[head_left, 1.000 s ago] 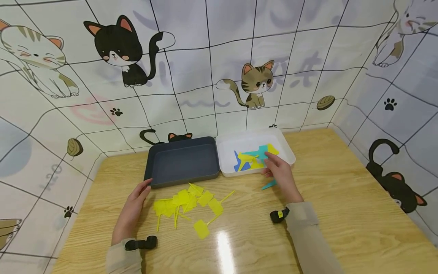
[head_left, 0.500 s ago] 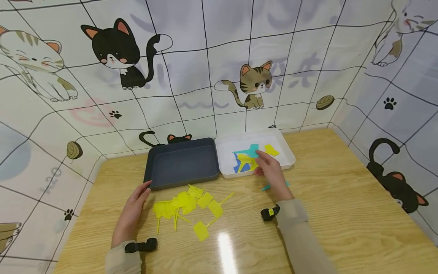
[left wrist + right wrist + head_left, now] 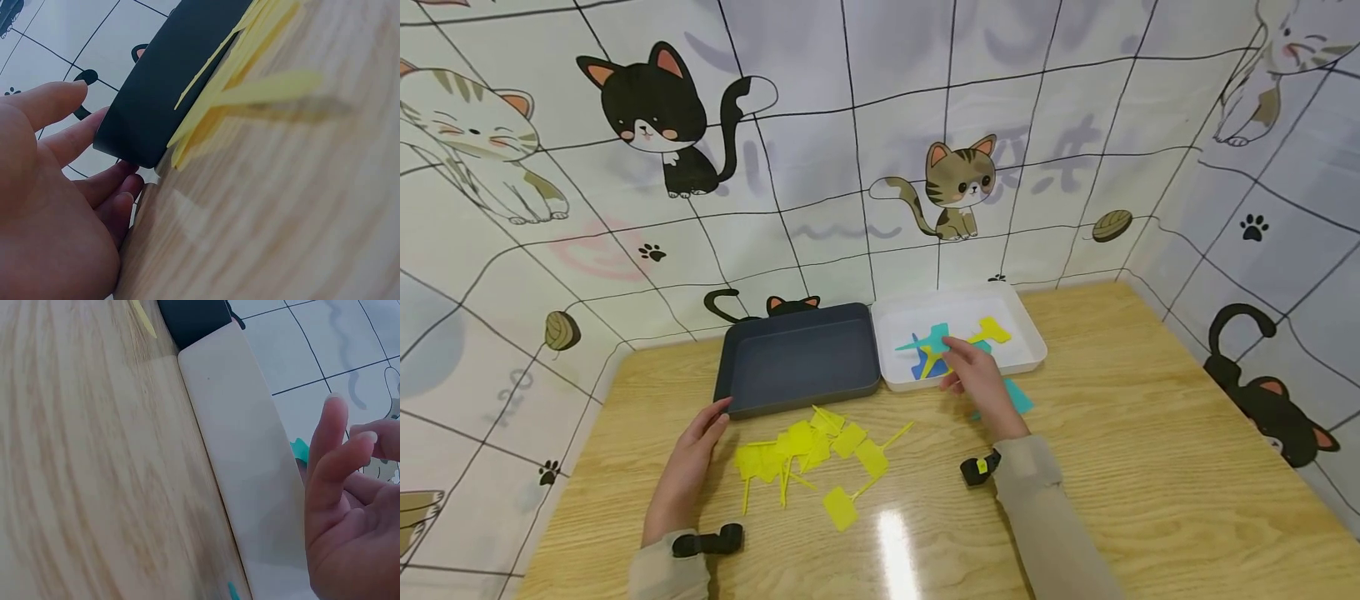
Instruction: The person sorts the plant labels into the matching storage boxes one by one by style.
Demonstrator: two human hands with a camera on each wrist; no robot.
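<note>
My right hand (image 3: 976, 375) pinches a teal plant label (image 3: 936, 335), flat with a pointed stake, over the white tray (image 3: 895, 317). Blue (image 3: 917, 367) and yellow labels (image 3: 994, 328) lie in that tray below. In the right wrist view the fingers (image 3: 337, 465) are bent beside the tray wall, which hides most of the teal label (image 3: 300, 450). My left hand (image 3: 688, 454) rests at the near left corner of the dark grey tray (image 3: 801, 400), its fingers loosely extended and touching the corner (image 3: 115, 137).
Several yellow labels (image 3: 801, 437) lie in a loose pile in front of the dark tray, a few spread rightward. Another teal label (image 3: 1018, 397) lies on the wooden table (image 3: 1150, 400) under my right wrist. A cat-print wall covering (image 3: 820, 167) stands behind the trays.
My right hand has moved left over the white tray, carrying the teal label along. More of the yellow label at right and the teal one on the table shows. My left hand has stayed put.
</note>
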